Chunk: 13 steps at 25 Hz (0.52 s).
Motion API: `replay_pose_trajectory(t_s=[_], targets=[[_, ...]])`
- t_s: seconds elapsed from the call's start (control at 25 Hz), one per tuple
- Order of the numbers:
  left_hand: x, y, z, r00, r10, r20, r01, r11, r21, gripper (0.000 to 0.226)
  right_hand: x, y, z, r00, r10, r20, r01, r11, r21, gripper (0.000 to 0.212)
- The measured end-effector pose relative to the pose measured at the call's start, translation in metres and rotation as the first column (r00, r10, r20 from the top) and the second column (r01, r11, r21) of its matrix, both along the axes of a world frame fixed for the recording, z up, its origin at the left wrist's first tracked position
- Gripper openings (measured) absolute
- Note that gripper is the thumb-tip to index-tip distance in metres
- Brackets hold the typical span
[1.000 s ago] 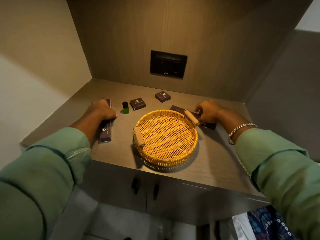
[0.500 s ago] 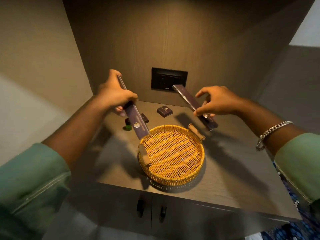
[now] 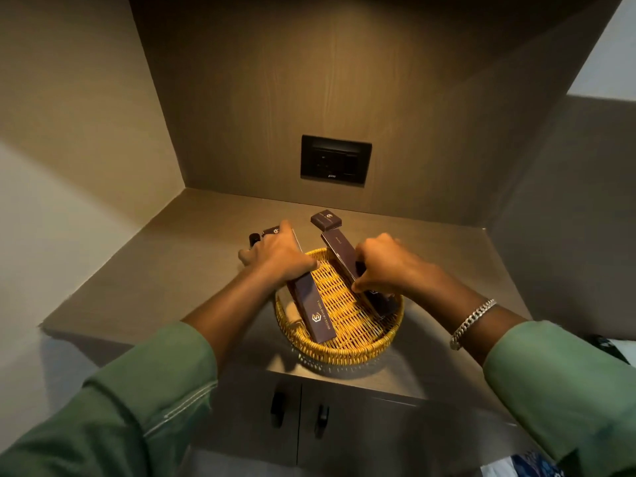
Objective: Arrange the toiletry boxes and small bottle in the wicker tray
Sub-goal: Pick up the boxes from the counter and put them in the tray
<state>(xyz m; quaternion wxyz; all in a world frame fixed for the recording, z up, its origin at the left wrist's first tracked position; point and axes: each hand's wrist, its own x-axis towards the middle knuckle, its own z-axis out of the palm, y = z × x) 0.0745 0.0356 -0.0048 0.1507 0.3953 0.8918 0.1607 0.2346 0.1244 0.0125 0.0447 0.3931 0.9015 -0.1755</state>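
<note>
Two long dark boxes have come down since half a second ago: then both were held up in the air above the counter, now each slants into the wicker tray (image 3: pixel 358 351). The left hand (image 3: pixel 280 258) is clenched around the left long box (image 3: pixel 315 313), whose near end with the gold logo rests on the tray's weave while its far end rises past the far rim. The right hand (image 3: pixel 383 266) grips the right long box (image 3: pixel 344 258) the same way, its near end down against the tray's right side. The view has also drawn closer and tilted down, so the tray sits lower and nearer.

Counting: two long boxes, both in hand and touching the tray; two small square boxes on the counter (image 3: pixel 144 270), one (image 3: pixel 326 220) in plain sight beyond the tray, the other (image 3: pixel 272 231) mostly hidden behind the left hand; one small bottle (image 3: pixel 254 239), only its dark cap showing at the far left of that hand; one round tray with a wooden handle (image 3: pixel 292 311) visible at its left. A black socket plate (image 3: pixel 335 163) is set in the back wall, and two dark cupboard pulls (image 3: pixel 299 407) show below. A silver bracelet (image 3: pixel 473 321) circles the right wrist.
</note>
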Motion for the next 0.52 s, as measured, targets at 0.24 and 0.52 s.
replay_pose_trajectory(t_s=[0.24, 0.52], targets=[[-0.017, -0.011, -0.004, 0.993, -0.076, -0.094, 0.066, 0.992, -0.105, 0.09, 0.003, -0.01, -0.009, 0.999, 0.03, 0.013, -0.032, 0.991, 0.13, 0.031], [-0.024, 0.0, 0.013, 0.986, -0.121, -0.111, 0.107, 0.986, -0.127, 0.09, 0.007, -0.011, 0.0, 1.0, 0.023, 0.008, -0.024, 0.991, 0.129, 0.022]])
